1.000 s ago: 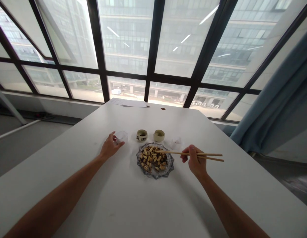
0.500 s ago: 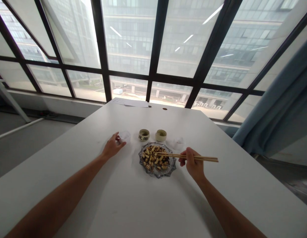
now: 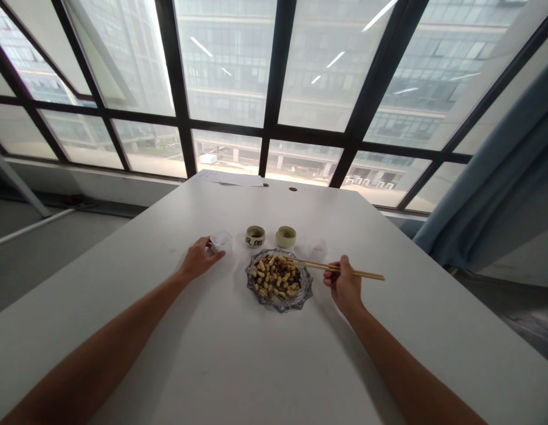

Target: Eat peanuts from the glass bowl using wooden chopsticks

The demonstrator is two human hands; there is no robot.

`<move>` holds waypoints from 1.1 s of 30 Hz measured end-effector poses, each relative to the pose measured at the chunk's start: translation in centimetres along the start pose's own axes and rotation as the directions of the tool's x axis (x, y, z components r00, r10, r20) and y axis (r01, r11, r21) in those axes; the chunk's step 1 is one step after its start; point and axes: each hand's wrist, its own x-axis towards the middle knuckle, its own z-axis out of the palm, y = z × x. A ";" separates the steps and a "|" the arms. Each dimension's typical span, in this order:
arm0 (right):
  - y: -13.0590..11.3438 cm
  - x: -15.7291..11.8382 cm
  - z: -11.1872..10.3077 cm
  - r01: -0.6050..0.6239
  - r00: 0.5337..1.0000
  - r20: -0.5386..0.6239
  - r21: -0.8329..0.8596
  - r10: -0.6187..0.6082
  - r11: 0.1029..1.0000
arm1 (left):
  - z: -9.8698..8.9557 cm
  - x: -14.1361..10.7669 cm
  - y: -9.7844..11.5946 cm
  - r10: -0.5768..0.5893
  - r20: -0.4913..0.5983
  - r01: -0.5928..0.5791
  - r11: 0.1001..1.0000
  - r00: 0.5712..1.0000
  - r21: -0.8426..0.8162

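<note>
My left hand (image 3: 198,260) is closed around the near left side of a small translucent white plastic cup (image 3: 222,242) standing on the table. In my right hand (image 3: 347,289) is a pair of wooden chopsticks (image 3: 313,265), pointing left. Their tips lie over the far part of a scalloped glass dish (image 3: 280,307). Peanuts in shells (image 3: 270,278), with darker bits among them, fill the dish. Whether the tips pinch a peanut is too small to tell. Behind the right side of the dish stands a second translucent cup (image 3: 318,249).
Two small ceramic cups stand behind the dish: one with dark characters (image 3: 255,237), one plain greenish (image 3: 286,237). White papers (image 3: 230,178) lie at the far end of the white table (image 3: 230,360). Windows (image 3: 230,71) are beyond, with a blue curtain (image 3: 491,171) at right.
My right hand has raised the chopsticks, and their tips have moved from the middle of the peanuts toward the dish's far side. My left hand keeps its place on the cup. The view has shifted slightly.
</note>
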 end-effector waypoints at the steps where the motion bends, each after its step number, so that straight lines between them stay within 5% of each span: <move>1: 0.0 0.1 0.0 -0.016 1.000 -0.012 0.011 0.016 1.000 | 0.0 0.0 0.1 0.003 0.003 -0.003 1.000 1.000 0.001; 22: -0.3 -0.3 0.4 -0.090 0.996 -0.021 0.053 0.091 0.995 | 0.0 -0.2 -0.1 -0.017 0.026 0.017 1.000 1.000 -0.016; 33: 0.3 -0.2 0.2 -0.240 0.966 0.099 0.002 0.238 0.971 | -0.1 -0.2 0.1 -0.028 0.043 0.028 1.000 0.999 0.006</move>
